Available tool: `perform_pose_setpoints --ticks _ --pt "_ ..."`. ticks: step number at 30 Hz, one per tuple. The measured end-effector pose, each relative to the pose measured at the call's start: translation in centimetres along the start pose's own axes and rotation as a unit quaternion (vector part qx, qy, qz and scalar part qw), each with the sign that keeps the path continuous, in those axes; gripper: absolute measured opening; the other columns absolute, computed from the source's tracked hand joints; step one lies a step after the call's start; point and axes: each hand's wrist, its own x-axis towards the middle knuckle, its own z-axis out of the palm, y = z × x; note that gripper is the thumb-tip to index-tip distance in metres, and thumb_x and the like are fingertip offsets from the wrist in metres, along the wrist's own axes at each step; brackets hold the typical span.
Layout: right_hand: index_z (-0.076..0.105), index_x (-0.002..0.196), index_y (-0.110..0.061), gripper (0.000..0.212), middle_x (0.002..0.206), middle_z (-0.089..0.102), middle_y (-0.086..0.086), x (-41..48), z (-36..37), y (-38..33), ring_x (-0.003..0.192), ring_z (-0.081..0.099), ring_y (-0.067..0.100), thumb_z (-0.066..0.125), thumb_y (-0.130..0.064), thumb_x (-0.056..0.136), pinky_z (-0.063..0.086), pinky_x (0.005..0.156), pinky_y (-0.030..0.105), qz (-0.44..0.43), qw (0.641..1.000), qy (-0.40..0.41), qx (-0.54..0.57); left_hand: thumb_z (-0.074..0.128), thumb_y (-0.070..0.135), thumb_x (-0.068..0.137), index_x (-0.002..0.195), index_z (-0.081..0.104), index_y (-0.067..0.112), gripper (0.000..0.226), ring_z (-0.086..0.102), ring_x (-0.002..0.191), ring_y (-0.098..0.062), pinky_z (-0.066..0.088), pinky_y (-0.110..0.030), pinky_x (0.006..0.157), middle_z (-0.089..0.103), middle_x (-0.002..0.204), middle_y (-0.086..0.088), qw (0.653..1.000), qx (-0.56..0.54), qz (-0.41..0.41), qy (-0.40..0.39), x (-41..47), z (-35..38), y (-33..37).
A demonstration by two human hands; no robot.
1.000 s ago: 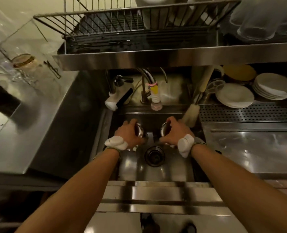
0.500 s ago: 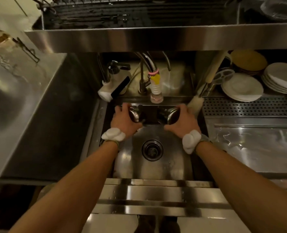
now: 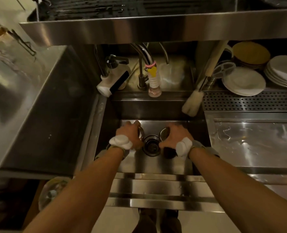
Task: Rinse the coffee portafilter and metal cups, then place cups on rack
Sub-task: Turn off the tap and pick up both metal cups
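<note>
**A:** What are the fingers doing?

**B:** The left fingers point(image 3: 136, 123) are curled over a metal cup point(image 3: 140, 133) and grip it from above. The right fingers point(image 3: 171, 127) wrap a second metal cup point(image 3: 163, 132) the same way. Only a sliver of each shiny rim shows.

**A:** And the hands themselves?

**B:** The left hand point(image 3: 129, 136) and right hand point(image 3: 173, 137) are side by side with their knuckles up. Each wrist wears a white pad point(image 3: 120, 142).

**A:** Where are the cups, then?

**B:** They are low in the sink point(image 3: 156, 165), one on each side of the round drain point(image 3: 152, 146), with their open mouths turned toward each other. I cannot tell whether they touch the sink floor. Something dark lies under the right hand, but I can't make out what it is.

**A:** What's around the sink?

**B:** A curved faucet point(image 3: 143, 52) stands at the back, with a yellow and pink fitting on its spout. A pale brush point(image 3: 192, 103) leans at the back right corner. To the right is a perforated tray point(image 3: 250, 101), with stacked plates point(image 3: 243, 81) behind it. Nearer the person is a wet steel surface point(image 3: 253, 143).

**A:** And the rack?

**B:** The rack point(image 3: 105, 7) is up at the top edge, above a steel shelf and well apart from both cups.
</note>
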Motion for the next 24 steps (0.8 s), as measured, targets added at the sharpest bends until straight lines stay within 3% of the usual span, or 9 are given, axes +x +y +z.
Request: perform_pose_setpoints --ticks 4,6,10,12,17,18,21,22,24 --pt "0.03 0.125 -0.036 0.089 0.13 0.041 0.011 0.3 -2.1 -0.7 0.113 0.049 0.039 0.079 -0.047 0.052 0.046 0.094 0.048 -0.001 0.985 0.14 0.105 0.078 0.047 0.056 0.121 0.038 0.032 0.078 0.059 0.1 -0.033 0.05 -0.041 0.08 0.046 0.12 -0.007 0.97 -0.161 -0.03 0.179 0.1 -1.8 -0.3" --pt "0.029 0.126 -0.037 0.089 0.132 0.038 0.012 0.7 -2.9 -0.8 0.113 0.048 0.041 0.075 -0.051 0.051 0.045 0.094 0.048 -0.002 0.972 0.192 0.132 0.079 0.045 0.053 0.12 0.037 0.034 0.079 0.059 0.099 -0.032 0.051 -0.04 0.081 0.045 0.121 -0.006 0.953 -0.208 -0.036 0.216 0.5 -2.5 -0.5" --pt "0.046 0.12 -0.025 0.081 0.124 0.052 0.008 -0.3 -0.5 0.0 0.106 0.056 0.031 0.081 -0.048 0.05 0.051 0.089 0.04 0.014 1.0 -0.004 -0.005 0.081 0.044 0.053 0.123 0.04 0.032 0.081 0.059 0.104 -0.034 0.051 -0.039 0.083 0.048 0.124 -0.009 0.999 -0.042 -0.007 -0.01 0.0 -0.6 -0.3" --pt "0.043 0.12 -0.026 0.083 0.122 0.05 0.008 -0.5 -0.1 0.2 0.105 0.056 0.031 0.082 -0.048 0.049 0.052 0.087 0.041 0.001 1.0 0.014 0.011 0.079 0.047 0.057 0.123 0.039 0.032 0.078 0.058 0.104 -0.036 0.05 -0.041 0.082 0.045 0.123 -0.009 0.999 -0.033 0.006 0.024 -0.2 -0.1 -0.4" --pt "0.032 0.123 -0.033 0.086 0.129 0.042 0.012 1.5 -3.9 -0.7 0.109 0.051 0.035 0.081 -0.046 0.052 0.046 0.09 0.042 -0.007 0.976 0.196 0.099 0.078 0.048 0.051 0.116 0.038 0.036 0.077 0.059 0.098 -0.032 0.049 -0.037 0.076 0.045 0.118 -0.006 0.954 -0.206 -0.017 0.215 1.9 -3.5 -0.3" --pt "0.034 0.121 -0.033 0.085 0.128 0.042 0.012 1.3 -3.8 -0.9 0.107 0.051 0.035 0.081 -0.045 0.052 0.047 0.088 0.042 -0.007 0.981 0.176 0.083 0.08 0.047 0.05 0.117 0.037 0.036 0.08 0.059 0.098 -0.032 0.048 -0.034 0.074 0.045 0.118 -0.006 0.963 -0.197 -0.021 0.183 1.7 -3.7 -0.5" --pt "0.048 0.112 -0.025 0.075 0.117 0.055 0.007 0.1 -1.4 -0.3 0.096 0.058 0.027 0.081 -0.046 0.048 0.051 0.079 0.033 0.004 1.0 -0.01 -0.002 0.083 0.043 0.048 0.12 0.039 0.033 0.086 0.059 0.099 -0.034 0.049 -0.033 0.074 0.047 0.118 -0.008 0.999 -0.024 0.01 -0.023 0.9 -1.7 -0.6" --pt "0.049 0.113 -0.024 0.076 0.116 0.055 0.005 0.1 -0.8 0.0 0.098 0.058 0.027 0.081 -0.048 0.047 0.052 0.081 0.034 0.001 1.0 -0.02 -0.011 0.082 0.041 0.051 0.122 0.039 0.032 0.084 0.059 0.102 -0.035 0.051 -0.037 0.078 0.046 0.12 -0.008 0.999 -0.002 0.016 -0.028 0.8 -0.9 -0.7" --pt "0.041 0.118 -0.028 0.084 0.122 0.046 0.007 0.1 -1.1 -0.2 0.106 0.055 0.032 0.081 -0.048 0.047 0.05 0.087 0.039 0.015 0.998 0.049 0.033 0.08 0.042 0.057 0.122 0.037 0.031 0.079 0.058 0.103 -0.036 0.051 -0.041 0.083 0.043 0.122 -0.009 0.995 -0.087 -0.015 0.046 0.3 -1.0 -0.6"
